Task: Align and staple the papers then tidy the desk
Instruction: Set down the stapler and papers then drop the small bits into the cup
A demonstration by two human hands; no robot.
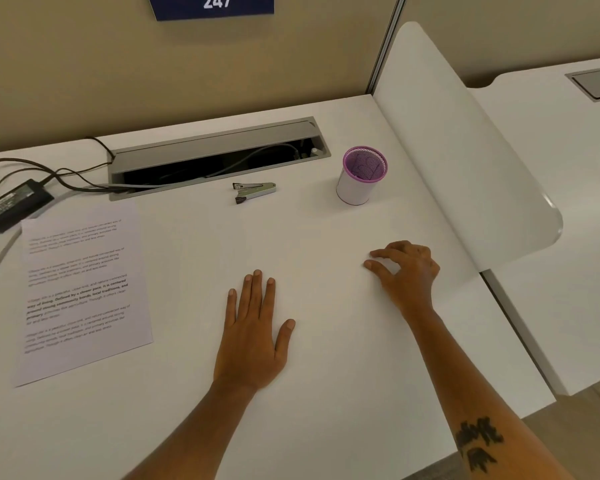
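Observation:
Printed papers [80, 289] lie flat on the left side of the white desk [326, 393], stacked as one sheet to the eye. A small silver stapler [253, 192] rests near the back middle, in front of the cable tray. My left hand [253, 337] lies flat, palm down, on the bare desk in the middle, fingers together and empty. My right hand [406, 271] rests farther right with its fingers loosely curled on the desk surface, holding nothing. Both hands are well away from the papers and the stapler.
A purple mesh pen cup [362, 174] stands at the back right. An open grey cable tray [219, 157] runs along the back edge. A black power adapter [13, 202] with cables lies at the far left. A white divider panel [465, 150] borders the desk's right side.

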